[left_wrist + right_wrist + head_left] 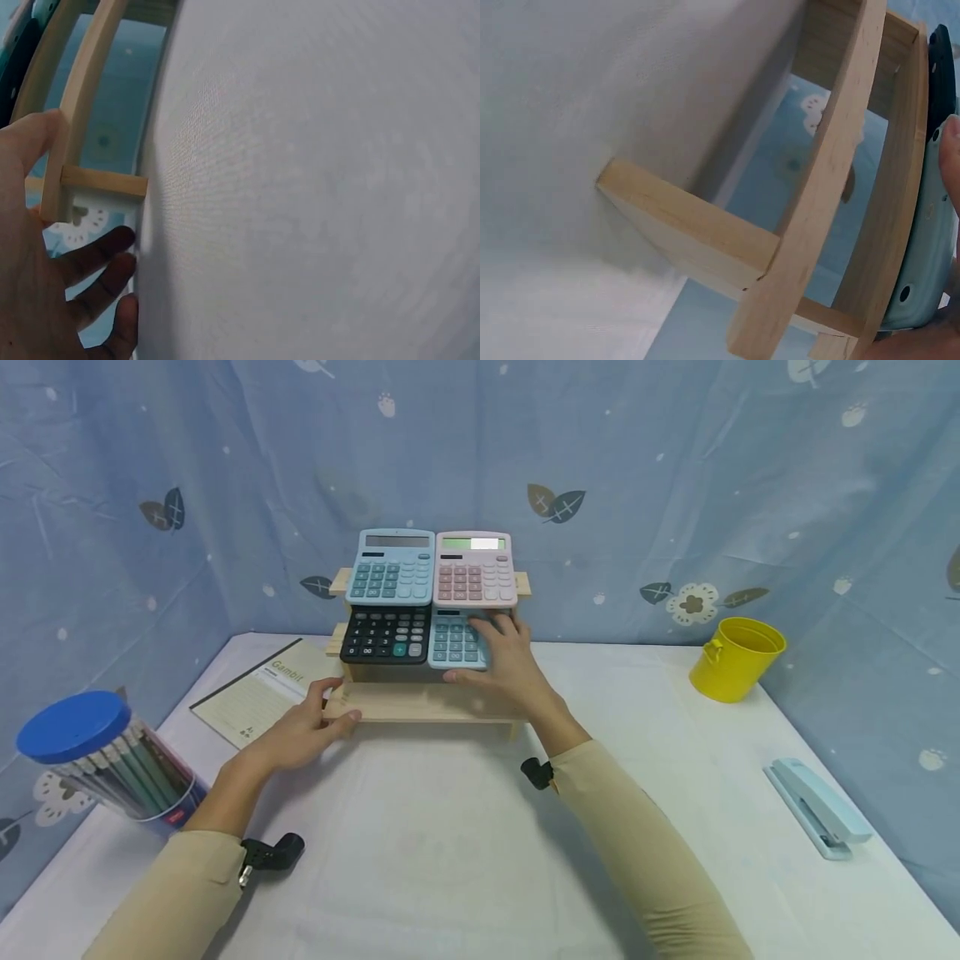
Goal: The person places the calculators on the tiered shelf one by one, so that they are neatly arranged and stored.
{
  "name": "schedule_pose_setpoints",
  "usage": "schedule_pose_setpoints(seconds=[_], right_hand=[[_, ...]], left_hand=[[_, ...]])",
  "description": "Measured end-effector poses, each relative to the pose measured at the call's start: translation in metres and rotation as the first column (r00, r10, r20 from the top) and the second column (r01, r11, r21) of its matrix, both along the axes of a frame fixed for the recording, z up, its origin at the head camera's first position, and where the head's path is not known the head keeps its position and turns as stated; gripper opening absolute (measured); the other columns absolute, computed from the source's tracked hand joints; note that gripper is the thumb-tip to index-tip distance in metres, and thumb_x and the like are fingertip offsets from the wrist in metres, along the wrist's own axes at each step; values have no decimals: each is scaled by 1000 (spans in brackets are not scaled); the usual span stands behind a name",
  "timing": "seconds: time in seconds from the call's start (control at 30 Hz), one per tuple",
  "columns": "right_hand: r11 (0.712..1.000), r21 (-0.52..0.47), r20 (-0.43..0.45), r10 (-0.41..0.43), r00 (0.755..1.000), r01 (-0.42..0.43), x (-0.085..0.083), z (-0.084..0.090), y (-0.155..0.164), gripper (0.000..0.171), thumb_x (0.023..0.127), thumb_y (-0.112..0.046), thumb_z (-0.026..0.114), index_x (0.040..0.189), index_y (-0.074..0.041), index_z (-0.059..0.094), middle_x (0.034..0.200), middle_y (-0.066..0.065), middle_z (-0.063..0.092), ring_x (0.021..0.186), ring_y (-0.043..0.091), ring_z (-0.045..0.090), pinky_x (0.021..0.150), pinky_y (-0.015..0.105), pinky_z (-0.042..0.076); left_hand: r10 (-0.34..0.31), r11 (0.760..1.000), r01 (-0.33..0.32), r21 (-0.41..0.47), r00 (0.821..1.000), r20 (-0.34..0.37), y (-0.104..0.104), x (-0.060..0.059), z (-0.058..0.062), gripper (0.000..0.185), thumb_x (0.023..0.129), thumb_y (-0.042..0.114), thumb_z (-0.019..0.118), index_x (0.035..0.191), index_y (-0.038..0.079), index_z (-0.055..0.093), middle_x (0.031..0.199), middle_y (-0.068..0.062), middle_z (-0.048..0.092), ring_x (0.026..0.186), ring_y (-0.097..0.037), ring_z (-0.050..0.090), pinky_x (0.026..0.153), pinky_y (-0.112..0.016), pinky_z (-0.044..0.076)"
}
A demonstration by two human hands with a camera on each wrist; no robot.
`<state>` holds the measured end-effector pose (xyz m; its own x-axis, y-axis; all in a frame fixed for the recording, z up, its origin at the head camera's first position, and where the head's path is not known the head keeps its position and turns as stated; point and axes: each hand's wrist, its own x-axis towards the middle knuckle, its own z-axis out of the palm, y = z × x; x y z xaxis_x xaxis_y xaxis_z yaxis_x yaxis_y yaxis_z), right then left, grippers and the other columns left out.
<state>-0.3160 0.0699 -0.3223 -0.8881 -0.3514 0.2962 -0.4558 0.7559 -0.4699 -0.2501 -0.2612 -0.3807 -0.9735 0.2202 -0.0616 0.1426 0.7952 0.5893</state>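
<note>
A stepped wooden rack (pixel 427 702) stands on the white table. Its top step carries a blue calculator (pixel 393 568) and a pink calculator (pixel 475 570). A black calculator (pixel 386 635) lies on the middle step. Beside it is a light blue calculator (pixel 453 642), which my right hand (pixel 480 652) holds, fingers over the keys and thumb at its front edge. My left hand (pixel 337 703) pinches the bottom step's left front corner. In the left wrist view my left hand (pixel 45 285) lies against a rack slat (pixel 79 112). The right wrist view shows the rack (pixel 832 187) and the calculator's underside (pixel 930 247).
A notebook (pixel 262 693) lies left of the rack. A clear jar of pencils with a blue lid (pixel 97 760) stands at the near left. A yellow pail (pixel 735 658) sits at the back right, a light blue stapler (pixel 817 806) at the right edge. Blue cloth hangs behind.
</note>
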Motion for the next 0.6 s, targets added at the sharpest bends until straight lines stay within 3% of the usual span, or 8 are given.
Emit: schedule_pose_setpoints(seconds=[0.23, 0.37, 0.5, 0.6], right_hand=[[1000, 16, -43, 24, 999, -23, -1, -3, 0, 98, 81, -57, 83, 155, -9, 42, 169, 14, 22, 158, 40, 5, 127, 52, 12], [999, 19, -37, 38, 999, -37, 3, -4, 4, 99, 82, -57, 82, 158, -11, 38, 169, 14, 22, 157, 41, 7, 126, 54, 15], [998, 33, -30, 59, 998, -58, 11, -4, 16, 98, 84, -54, 81, 161, -16, 34, 168, 16, 22, 155, 45, 9, 122, 61, 23], [996, 52, -34, 80, 996, -79, 18, -4, 30, 97, 86, -50, 81, 162, -17, 32, 168, 17, 21, 154, 47, 11, 120, 65, 24]], left_hand=[[-14, 1000, 14, -12, 1000, -17, -2, -1, 1, 89, 105, 61, 43, 162, 4, 5, 154, -44, 32, 138, -57, 42, 110, -67, 38], [-51, 998, 50, -33, 998, -46, 0, 3, 4, 86, 106, 55, 46, 161, 2, 8, 158, -41, 26, 144, -57, 32, 114, -68, 31], [-80, 989, 68, -130, 993, -89, 5, 14, 10, 83, 104, 51, 54, 161, 3, 16, 158, -35, 27, 143, -55, 28, 112, -71, 31], [-78, 974, 48, -223, 988, -132, 11, 24, 18, 76, 103, 48, 58, 158, 7, 28, 153, -31, 33, 135, -51, 33, 106, -71, 36]])
